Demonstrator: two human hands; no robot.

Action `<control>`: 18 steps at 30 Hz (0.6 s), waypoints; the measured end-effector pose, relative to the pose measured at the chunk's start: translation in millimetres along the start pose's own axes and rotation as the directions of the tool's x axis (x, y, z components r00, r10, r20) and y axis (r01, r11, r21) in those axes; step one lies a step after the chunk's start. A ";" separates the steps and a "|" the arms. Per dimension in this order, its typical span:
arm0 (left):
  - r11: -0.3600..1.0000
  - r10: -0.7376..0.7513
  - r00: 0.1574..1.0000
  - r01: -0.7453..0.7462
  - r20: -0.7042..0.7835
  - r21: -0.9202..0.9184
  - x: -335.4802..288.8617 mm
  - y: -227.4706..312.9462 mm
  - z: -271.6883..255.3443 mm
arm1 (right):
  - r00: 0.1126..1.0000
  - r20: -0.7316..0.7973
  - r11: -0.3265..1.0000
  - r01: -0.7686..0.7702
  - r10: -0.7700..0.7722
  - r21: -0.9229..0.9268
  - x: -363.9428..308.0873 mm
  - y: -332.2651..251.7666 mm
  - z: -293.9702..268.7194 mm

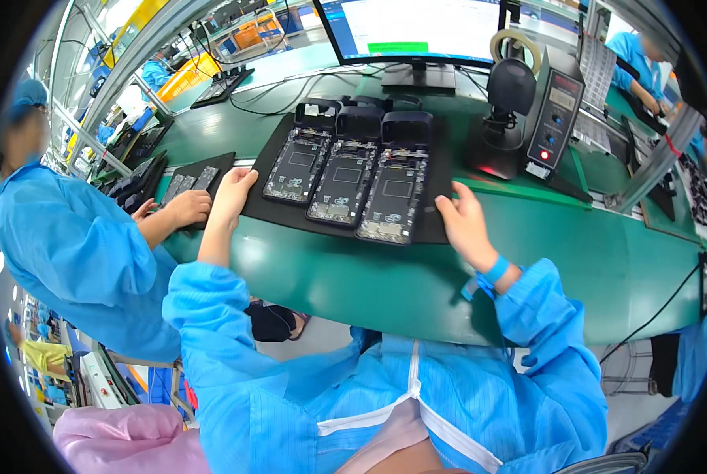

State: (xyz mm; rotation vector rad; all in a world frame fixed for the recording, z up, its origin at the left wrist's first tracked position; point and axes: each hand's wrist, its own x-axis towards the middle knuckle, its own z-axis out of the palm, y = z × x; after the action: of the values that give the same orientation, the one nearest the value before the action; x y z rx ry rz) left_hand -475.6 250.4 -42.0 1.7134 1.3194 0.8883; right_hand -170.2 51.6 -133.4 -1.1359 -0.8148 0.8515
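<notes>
Green bench (329,272) across middle of frame. Black tray (276,209) dead centre, three opened phones (342,180) side by side on it, insides up, probably for easy access. Left hand (231,197) at tray's left edge, right hand (468,225) at right edge, likely steadying it; can't tell if either's clamped tbh.

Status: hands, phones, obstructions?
Left hand at left edge of black mat, right hand at its right. Three opened phones side by side on mat. Scanner beyond right hand.

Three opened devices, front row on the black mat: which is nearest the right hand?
The rightmost device, its bottom end lowest in the picture; the middle one and leftmost one lie farther from the right hand.
</notes>
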 end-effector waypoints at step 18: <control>0.986 0.066 0.972 -0.030 0.226 -0.162 -218.9 -19.3 246.4 | 0.924 -0.380 0.840 -0.233 0.035 -0.489 -182.2 -27.1 -261.8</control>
State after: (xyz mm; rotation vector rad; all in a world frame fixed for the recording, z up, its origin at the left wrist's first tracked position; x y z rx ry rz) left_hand -314.8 -0.4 -184.3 1.6740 1.0304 0.7726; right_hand -16.9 -224.5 -185.8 -1.8004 -0.6798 0.5105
